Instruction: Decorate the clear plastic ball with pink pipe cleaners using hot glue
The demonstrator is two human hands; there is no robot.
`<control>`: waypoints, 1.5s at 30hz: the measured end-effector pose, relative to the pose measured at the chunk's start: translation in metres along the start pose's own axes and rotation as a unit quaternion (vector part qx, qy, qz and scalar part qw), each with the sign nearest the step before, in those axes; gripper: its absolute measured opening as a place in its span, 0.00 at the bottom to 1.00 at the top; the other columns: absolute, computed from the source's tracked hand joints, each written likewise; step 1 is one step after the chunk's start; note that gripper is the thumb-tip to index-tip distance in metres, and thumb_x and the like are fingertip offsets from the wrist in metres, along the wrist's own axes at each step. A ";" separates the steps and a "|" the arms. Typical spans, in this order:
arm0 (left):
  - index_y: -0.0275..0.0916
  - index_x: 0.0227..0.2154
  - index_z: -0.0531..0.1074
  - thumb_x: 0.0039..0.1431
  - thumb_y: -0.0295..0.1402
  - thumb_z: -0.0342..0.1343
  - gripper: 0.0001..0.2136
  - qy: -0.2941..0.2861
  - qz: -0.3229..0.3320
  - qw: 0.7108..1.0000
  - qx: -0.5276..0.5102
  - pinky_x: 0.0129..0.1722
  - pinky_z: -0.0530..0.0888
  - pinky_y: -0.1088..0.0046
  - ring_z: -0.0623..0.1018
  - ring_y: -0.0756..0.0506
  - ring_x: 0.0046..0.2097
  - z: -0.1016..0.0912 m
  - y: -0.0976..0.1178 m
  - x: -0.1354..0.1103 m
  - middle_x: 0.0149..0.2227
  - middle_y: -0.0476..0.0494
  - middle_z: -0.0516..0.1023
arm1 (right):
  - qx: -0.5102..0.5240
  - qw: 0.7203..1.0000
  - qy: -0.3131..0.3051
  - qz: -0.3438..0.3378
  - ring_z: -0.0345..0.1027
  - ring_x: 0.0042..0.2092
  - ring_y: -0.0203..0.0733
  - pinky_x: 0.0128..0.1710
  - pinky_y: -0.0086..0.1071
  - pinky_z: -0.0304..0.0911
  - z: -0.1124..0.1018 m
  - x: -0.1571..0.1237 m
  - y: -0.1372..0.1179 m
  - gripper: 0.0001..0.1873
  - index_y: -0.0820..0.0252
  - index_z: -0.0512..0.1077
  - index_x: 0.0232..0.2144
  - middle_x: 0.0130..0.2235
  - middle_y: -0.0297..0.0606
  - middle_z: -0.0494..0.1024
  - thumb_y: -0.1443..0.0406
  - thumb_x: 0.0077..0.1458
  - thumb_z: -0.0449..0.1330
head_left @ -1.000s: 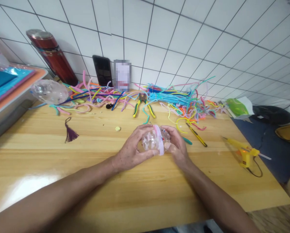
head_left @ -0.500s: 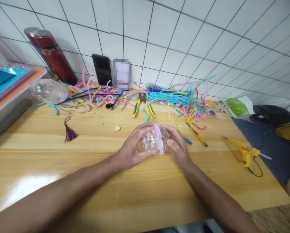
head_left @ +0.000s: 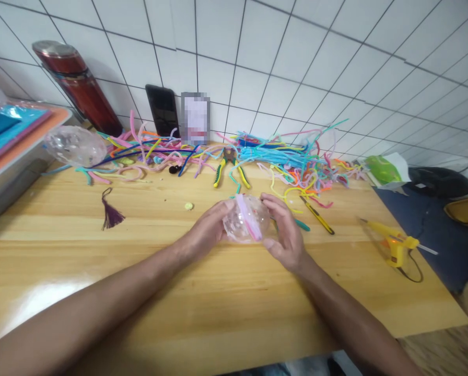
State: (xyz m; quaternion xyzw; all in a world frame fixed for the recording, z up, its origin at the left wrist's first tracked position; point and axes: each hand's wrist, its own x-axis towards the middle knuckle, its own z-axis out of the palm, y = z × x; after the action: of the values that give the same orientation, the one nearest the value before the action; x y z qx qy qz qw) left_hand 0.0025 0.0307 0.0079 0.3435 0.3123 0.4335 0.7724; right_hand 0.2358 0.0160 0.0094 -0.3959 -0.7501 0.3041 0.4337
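A clear plastic ball [head_left: 253,216], with a pink and pale lilac band around its middle, is held up above the wooden table. My left hand [head_left: 210,230] grips it from the left, thumb on top and fingers partly hidden behind. On the other side my right hand [head_left: 287,235] curves around the ball, thumb low and fingers at the upper edge. Small coloured specks show through the plastic. Just beyond the ball lie green-and-yellow pliers [head_left: 231,167] with handles spread. Beside my right hand is a teal-handled tool [head_left: 302,225], partly hidden.
Pipe cleaners [head_left: 273,154] are heaped along the wall. A yellow glue gun [head_left: 398,245] and a cutter knife [head_left: 318,215] lie right. Left are a purple tassel [head_left: 112,211], another clear plastic piece [head_left: 75,146] and a red flask [head_left: 81,89]. A phone [head_left: 162,110] leans on the wall.
The ball has been turned, so its band now slants the other way. My left thumb has moved from its near side to the top, and my right hand has loosened slightly.
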 end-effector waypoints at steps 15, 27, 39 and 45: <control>0.40 0.62 0.76 0.71 0.66 0.39 0.39 -0.057 -0.114 0.990 -0.053 0.32 0.87 0.59 0.89 0.33 0.44 0.001 0.009 -0.004 0.49 0.30 0.88 | -0.148 0.985 0.014 -0.091 0.66 0.70 0.66 0.67 0.64 0.68 0.009 0.004 -0.008 0.47 0.51 0.56 0.73 0.69 0.53 0.71 0.58 0.57 0.69; 0.40 0.59 0.77 0.68 0.61 0.57 0.30 -0.034 -0.076 0.996 -0.012 0.37 0.87 0.64 0.88 0.38 0.44 0.005 -0.001 -0.004 0.52 0.32 0.87 | -0.171 0.982 0.033 -0.070 0.69 0.67 0.65 0.65 0.64 0.69 0.014 0.003 -0.005 0.43 0.51 0.60 0.72 0.66 0.53 0.74 0.54 0.60 0.68; 0.34 0.58 0.77 0.73 0.64 0.31 0.42 -0.085 -0.191 0.971 -0.115 0.34 0.87 0.59 0.89 0.38 0.36 0.004 0.011 -0.004 0.45 0.27 0.88 | -0.215 0.970 0.045 -0.108 0.69 0.67 0.67 0.64 0.65 0.70 0.019 0.001 -0.008 0.50 0.51 0.53 0.75 0.67 0.57 0.71 0.49 0.60 0.71; 0.37 0.61 0.75 0.71 0.68 0.34 0.42 0.007 -0.136 0.990 0.038 0.37 0.86 0.56 0.87 0.34 0.45 0.003 0.002 -0.002 0.55 0.27 0.84 | -0.245 0.958 0.058 -0.138 0.73 0.63 0.65 0.60 0.61 0.74 0.016 0.002 -0.009 0.45 0.59 0.57 0.72 0.63 0.58 0.75 0.52 0.61 0.68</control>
State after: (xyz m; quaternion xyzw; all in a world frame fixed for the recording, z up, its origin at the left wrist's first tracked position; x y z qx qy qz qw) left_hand 0.0033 0.0284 0.0119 0.3238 0.3778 0.3145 0.8084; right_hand 0.2183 0.0114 0.0104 -0.3994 -0.8226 0.0246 0.4040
